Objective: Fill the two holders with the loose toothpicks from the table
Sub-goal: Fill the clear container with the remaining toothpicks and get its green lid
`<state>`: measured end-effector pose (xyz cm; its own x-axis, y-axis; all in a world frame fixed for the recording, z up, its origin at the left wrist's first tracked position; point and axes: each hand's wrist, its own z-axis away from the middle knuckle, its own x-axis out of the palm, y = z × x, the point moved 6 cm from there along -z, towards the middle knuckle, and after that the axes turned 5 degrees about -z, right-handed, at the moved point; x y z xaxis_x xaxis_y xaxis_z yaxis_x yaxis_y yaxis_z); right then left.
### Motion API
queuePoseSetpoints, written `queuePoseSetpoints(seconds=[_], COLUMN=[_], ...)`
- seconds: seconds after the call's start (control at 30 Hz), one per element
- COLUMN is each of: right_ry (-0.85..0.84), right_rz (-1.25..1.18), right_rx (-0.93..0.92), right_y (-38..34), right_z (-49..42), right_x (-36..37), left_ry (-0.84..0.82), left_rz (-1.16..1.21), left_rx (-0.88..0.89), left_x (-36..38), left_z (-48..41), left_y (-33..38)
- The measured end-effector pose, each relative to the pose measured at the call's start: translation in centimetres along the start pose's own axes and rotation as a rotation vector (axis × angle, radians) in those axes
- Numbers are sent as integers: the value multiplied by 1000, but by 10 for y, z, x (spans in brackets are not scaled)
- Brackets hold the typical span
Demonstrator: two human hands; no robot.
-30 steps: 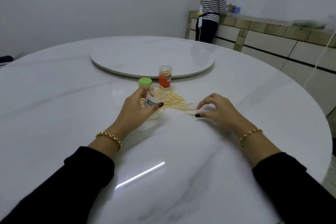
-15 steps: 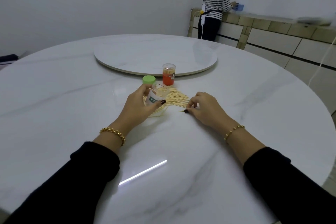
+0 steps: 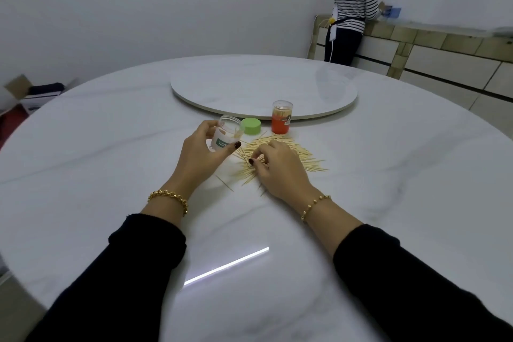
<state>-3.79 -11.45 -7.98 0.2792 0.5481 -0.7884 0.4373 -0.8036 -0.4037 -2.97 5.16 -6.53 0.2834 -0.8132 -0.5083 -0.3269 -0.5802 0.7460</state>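
Toothpicks (image 3: 302,157) lie heaped mid-table (image 3: 111,175), with the right hand (image 3: 280,169) on them, its curled fingers pinching a few. Just left, the left hand (image 3: 200,155) grips the tilted clear holder (image 3: 224,136). Farther off stand the green lid (image 3: 251,126) and, to its right, the upright orange holder (image 3: 281,118).

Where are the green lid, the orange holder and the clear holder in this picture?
green lid (image 3: 251,123): head view, on its top face.
orange holder (image 3: 281,125): head view, on its orange lower part.
clear holder (image 3: 226,133): head view, on its side wall.
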Motion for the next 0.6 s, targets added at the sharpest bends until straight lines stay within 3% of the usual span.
queuePoseSetpoints(seconds=[0.33,0.6], right_ry=[-58,-40], right_rz=[-17,-33], right_rx=[-133,1], right_y=[-35,9], right_z=[7,-3], right_x=[22,4], left_ry=[28,-18], left_rz=[10,-8], left_rx=[-59,-32], left_x=[-11,-2], left_z=[-1,2], left_y=[-10,-4])
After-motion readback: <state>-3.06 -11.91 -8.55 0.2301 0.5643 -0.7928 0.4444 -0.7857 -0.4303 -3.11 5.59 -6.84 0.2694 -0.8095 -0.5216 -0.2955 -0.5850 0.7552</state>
